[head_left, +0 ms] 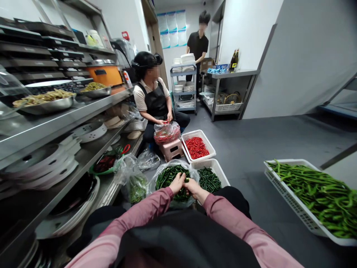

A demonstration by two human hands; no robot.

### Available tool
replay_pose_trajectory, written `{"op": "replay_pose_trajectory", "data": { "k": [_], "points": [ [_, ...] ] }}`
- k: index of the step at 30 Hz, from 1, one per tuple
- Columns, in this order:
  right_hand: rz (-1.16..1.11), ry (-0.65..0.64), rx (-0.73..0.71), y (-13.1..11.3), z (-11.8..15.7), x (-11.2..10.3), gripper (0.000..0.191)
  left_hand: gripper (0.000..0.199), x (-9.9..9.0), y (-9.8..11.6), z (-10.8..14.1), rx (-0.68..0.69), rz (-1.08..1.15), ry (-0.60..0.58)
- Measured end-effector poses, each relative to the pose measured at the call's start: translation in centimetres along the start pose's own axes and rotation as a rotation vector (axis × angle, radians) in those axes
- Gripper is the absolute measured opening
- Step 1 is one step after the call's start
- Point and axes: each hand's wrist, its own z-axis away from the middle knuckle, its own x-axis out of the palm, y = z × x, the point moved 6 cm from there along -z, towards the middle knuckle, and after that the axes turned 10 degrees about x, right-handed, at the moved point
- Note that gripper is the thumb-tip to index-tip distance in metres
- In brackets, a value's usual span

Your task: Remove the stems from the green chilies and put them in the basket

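Note:
My left hand (177, 183) and my right hand (193, 187) meet above an open plastic bag of dark green chili peppers (167, 178). Both are closed, fingertips pinched together, and a bit of green chili pepper (186, 179) shows between them. Most of that pepper is hidden by my fingers. Just right of the bag stands a white basket (221, 172) holding more green chili peppers (208, 180). Behind it, red chili peppers (196, 147) fill part of another white basket (210, 146). A knotted-looking clear bag with green bits (137, 189) rests to the left.
A seated co-worker (153, 98) handles red chilies over a bag (167, 134) on a pink stool (170, 149). Another person stands behind a dish cart (183, 89). Steel shelves (92, 102) run along my left. A basket of long green peppers (315, 195) lies at right.

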Motion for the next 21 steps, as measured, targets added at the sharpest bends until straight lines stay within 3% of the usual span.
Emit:
{"op": "replay_pose_trajectory", "data": {
  "k": [5, 9, 13, 16, 21],
  "points": [
    [-0.014, 0.010, 0.103, 1.0, -0.1, 0.5, 0.016, 0.067, 0.1, 0.4, -0.1, 0.065, -0.180, 0.007],
    [-0.101, 0.042, 0.024, 0.4, -0.6, -0.4, 0.011, 0.050, 0.3, 0.6, -0.1, 0.064, -0.085, -0.031],
    [-0.271, 0.099, -0.036, -1.2, -0.6, -2.4, 0.017, 0.028, 0.1, -0.7, 0.7, -0.013, -0.034, -0.105],
    [-0.356, 0.125, 0.020, -1.6, -0.4, -3.0, 0.018, 0.025, -0.3, -1.4, 1.6, 0.016, -0.056, -0.109],
    [-0.348, 0.101, 0.099, -1.0, -0.5, -2.1, 0.018, 0.029, -0.3, -0.6, 2.7, 0.098, -0.113, -0.116]
  ]
}}
